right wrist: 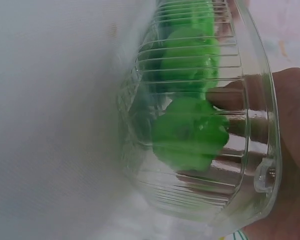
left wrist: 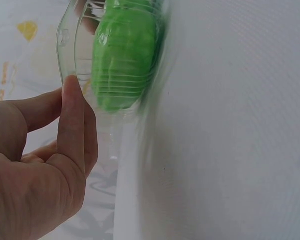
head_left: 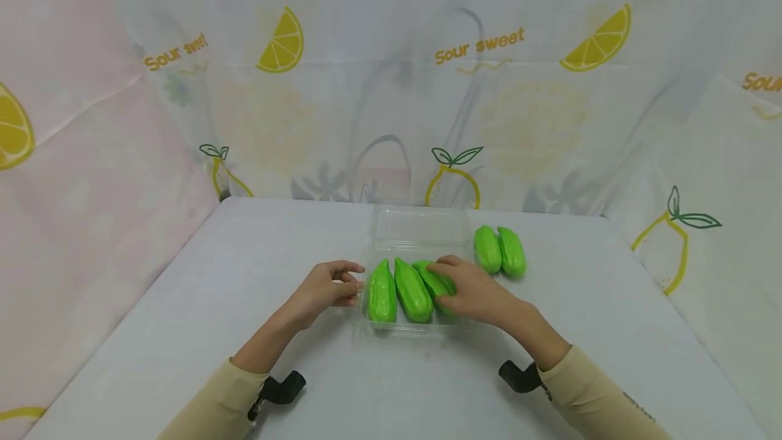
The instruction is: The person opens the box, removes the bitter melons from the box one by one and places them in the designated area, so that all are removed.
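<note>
A clear plastic clamshell box point(head_left: 408, 326) stands on the table with its lid point(head_left: 421, 226) folded back. Inside lie a left green gourd-shaped vegetable point(head_left: 382, 294) and a middle one point(head_left: 413, 290), side by side, both ridged and glossy with tapered tips. My left hand point(head_left: 326, 290) pinches the box's left rim between thumb and fingers, seen closer in the left wrist view. At the box's right side, my right hand point(head_left: 479, 290) grips a third green gourd point(head_left: 435, 282), partly covered by the fingers. Through the ribbed wall in the right wrist view, this gourd point(right wrist: 189, 135) appears within the box.
Two more green gourds point(head_left: 499, 250) lie side by side on the white table point(head_left: 293, 236), right of the lid. A lemon-printed cloth point(head_left: 379, 100) hangs behind the table and along its sides. Black wrist mounts point(head_left: 284, 387) stick out below both forearms.
</note>
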`<move>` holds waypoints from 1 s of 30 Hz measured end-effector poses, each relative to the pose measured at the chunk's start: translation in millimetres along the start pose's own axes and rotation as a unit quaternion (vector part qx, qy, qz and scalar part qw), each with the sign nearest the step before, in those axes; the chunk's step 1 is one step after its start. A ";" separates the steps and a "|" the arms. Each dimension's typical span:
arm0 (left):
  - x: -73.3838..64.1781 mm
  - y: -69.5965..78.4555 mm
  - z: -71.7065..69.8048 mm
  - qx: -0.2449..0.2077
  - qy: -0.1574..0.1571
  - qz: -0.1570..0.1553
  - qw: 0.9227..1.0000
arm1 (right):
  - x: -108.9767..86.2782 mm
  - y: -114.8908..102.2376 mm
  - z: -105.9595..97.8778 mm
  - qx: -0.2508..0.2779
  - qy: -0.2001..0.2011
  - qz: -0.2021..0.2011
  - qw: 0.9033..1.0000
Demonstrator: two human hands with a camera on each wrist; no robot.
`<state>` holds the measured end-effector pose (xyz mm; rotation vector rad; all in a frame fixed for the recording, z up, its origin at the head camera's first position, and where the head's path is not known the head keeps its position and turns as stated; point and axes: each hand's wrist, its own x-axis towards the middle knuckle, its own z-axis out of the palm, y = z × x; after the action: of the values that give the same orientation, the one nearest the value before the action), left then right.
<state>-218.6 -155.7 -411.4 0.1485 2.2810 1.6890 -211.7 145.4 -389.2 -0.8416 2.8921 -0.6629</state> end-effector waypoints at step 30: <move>1.1 -0.9 0.7 -0.004 -0.001 -0.004 1.000 | -5.6 9.1 -14.9 0.025 0.106 -0.039 0.993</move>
<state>-219.4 -155.0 -412.6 0.1388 2.2698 1.6919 -214.0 161.0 -379.9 -0.9357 3.0244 -0.8801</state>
